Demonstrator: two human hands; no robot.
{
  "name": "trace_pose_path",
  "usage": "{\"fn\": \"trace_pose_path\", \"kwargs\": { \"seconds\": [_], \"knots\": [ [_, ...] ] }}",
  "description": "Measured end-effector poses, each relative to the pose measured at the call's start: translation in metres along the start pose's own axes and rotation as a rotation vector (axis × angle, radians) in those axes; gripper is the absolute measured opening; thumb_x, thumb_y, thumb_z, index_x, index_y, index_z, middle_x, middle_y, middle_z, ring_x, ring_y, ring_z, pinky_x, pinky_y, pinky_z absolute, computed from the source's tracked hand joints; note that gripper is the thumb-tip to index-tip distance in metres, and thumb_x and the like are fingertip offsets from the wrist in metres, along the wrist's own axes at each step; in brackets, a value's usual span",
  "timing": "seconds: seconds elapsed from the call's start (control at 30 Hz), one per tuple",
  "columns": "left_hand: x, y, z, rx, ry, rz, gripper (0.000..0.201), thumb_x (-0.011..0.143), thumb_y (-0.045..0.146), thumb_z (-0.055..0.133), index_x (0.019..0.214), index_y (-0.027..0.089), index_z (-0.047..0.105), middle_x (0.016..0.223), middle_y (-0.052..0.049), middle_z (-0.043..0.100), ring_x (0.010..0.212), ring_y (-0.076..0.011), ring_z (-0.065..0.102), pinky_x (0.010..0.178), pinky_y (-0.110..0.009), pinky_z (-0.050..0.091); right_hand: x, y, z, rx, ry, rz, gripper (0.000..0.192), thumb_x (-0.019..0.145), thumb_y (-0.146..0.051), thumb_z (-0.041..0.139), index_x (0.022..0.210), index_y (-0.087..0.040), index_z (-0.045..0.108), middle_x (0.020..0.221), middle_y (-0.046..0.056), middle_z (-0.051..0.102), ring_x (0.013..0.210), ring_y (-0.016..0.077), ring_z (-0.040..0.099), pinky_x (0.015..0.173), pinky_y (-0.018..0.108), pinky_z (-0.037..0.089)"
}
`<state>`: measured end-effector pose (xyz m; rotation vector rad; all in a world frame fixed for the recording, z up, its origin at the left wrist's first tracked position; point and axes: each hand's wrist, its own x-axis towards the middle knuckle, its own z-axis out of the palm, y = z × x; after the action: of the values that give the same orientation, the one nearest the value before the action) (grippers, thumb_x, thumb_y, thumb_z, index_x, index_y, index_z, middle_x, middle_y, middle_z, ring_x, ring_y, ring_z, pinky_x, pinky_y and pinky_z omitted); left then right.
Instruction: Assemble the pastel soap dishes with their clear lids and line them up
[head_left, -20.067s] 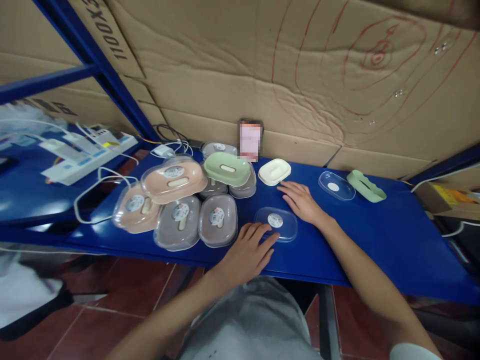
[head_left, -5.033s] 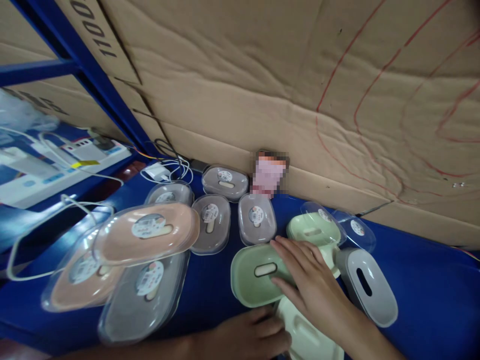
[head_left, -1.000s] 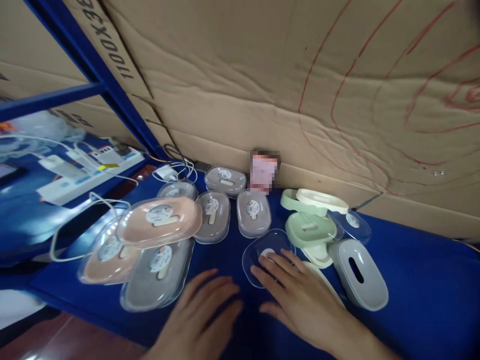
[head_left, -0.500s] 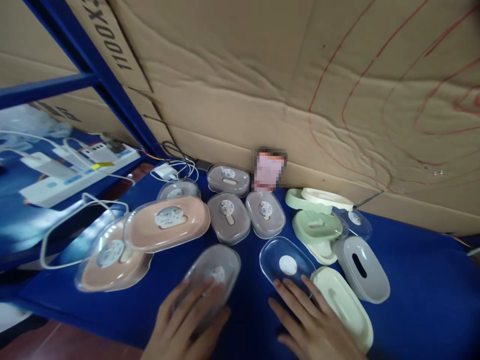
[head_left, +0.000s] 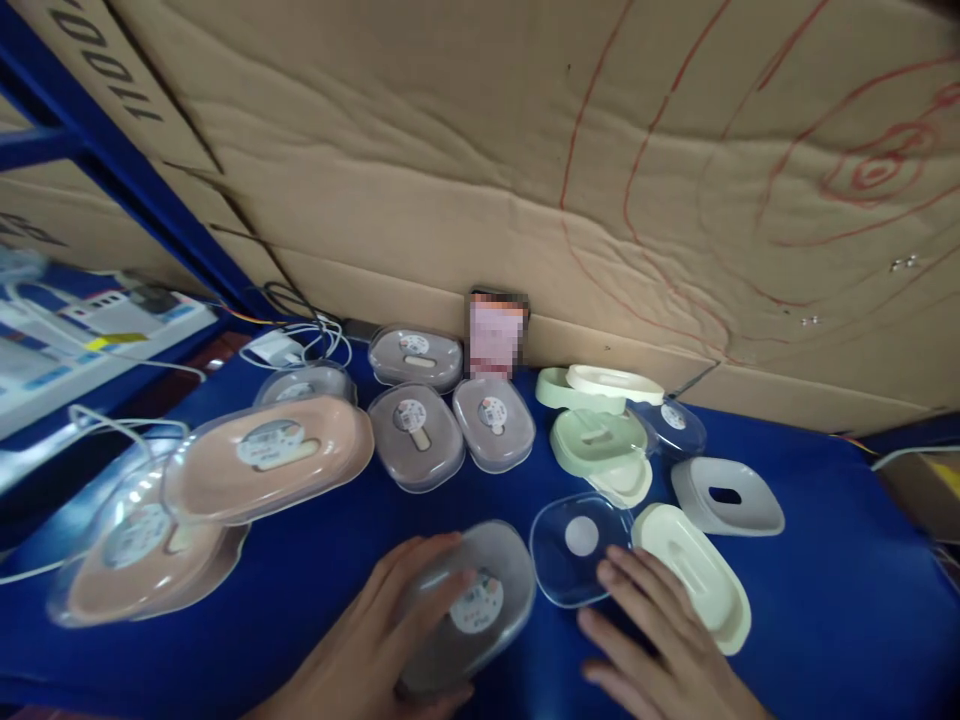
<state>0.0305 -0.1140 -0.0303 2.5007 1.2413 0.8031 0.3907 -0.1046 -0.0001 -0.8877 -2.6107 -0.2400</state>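
Observation:
My left hand (head_left: 375,625) is wrapped round a grey oval box with a clear lid (head_left: 506,595), which is tilted a little at the front of the table. A round printed sticker shows on its top, partly under a finger. My right hand (head_left: 660,635) has its fingers spread, and their tips lie over the right edge of a loose clear lid (head_left: 562,555) with a white round sticker. Beside that hand, a cream oval tray (head_left: 701,580) rests on the blue table. Behind it stands a grey shell with a slot (head_left: 727,500).
Peach boxes with clear lids (head_left: 277,455) overlap at the left. Several grey lidded boxes (head_left: 416,440) stand at the back, near a blurred-out phone-like object (head_left: 495,335). Green parts (head_left: 600,440) are stacked right of centre. A cardboard wall (head_left: 412,200) rises behind; cables and a power strip (head_left: 97,330) lie left.
The view has shifted to the right. My left hand has moved from lying over the grey box to gripping its side. The grey slotted shell has turned and now sits farther from the cream tray.

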Motion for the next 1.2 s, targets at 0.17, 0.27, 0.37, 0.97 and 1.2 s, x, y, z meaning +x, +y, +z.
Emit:
{"fn": "trace_pose_path", "kwargs": {
  "seconds": [0.17,0.27,0.37,0.97,1.2],
  "knots": [
    [0.025,-0.002,0.011,-0.2,0.037,0.19,0.084,0.09,0.043,0.082,0.161,0.026,0.041,0.16,-0.019,0.045,0.145,-0.0323,0.054,0.107,-0.042,0.063,0.042,-0.011,0.013,0.126,-0.05,-0.102,0.063,0.097,-0.05,0.077,0.153,-0.027,0.06,0.165,0.009,0.054,0.164,0.0342,0.032,0.12,0.049,0.054],
    [0.048,-0.005,0.018,-0.234,0.066,0.226,0.092,0.088,0.038,0.087,0.163,0.029,0.035,0.167,-0.019,0.033,0.152,-0.0346,0.047,0.109,-0.044,0.062,0.04,-0.004,0.015,0.214,-0.007,-0.016,0.051,0.101,-0.032,0.069,0.151,-0.02,0.061,0.16,0.012,0.059,0.163,0.032,0.035,0.12,0.049,0.054],
    [0.064,-0.007,0.027,-0.219,0.054,0.302,0.092,0.083,0.03,0.093,0.158,0.031,0.04,0.172,-0.017,0.024,0.155,-0.0348,0.044,0.112,-0.043,0.06,0.033,0.004,0.013,0.28,0.044,0.069,0.046,0.101,-0.021,0.064,0.147,-0.018,0.063,0.153,0.013,0.065,0.159,0.0303,0.043,0.122,0.052,0.052],
    [0.091,-0.008,0.011,-0.048,-0.087,0.356,0.024,0.106,0.037,0.07,0.123,0.02,0.073,0.128,-0.003,0.077,0.132,-0.0187,0.062,0.138,-0.05,0.006,0.025,0.001,-0.002,0.087,0.09,0.216,0.02,0.104,-0.022,0.069,0.117,-0.031,0.08,0.119,-0.003,0.082,0.122,0.0154,0.068,0.13,0.039,0.031],
    [0.087,-0.007,0.011,-0.094,-0.021,0.363,0.014,0.107,0.025,0.068,0.12,0.023,0.072,0.122,-0.002,0.076,0.132,-0.018,0.061,0.135,-0.048,0.019,0.038,-0.005,0.012,0.065,-0.022,0.148,0.034,0.104,-0.043,0.072,0.131,-0.024,0.076,0.131,0.0,0.08,0.134,0.0163,0.06,0.137,0.04,0.013]
  ]
}}
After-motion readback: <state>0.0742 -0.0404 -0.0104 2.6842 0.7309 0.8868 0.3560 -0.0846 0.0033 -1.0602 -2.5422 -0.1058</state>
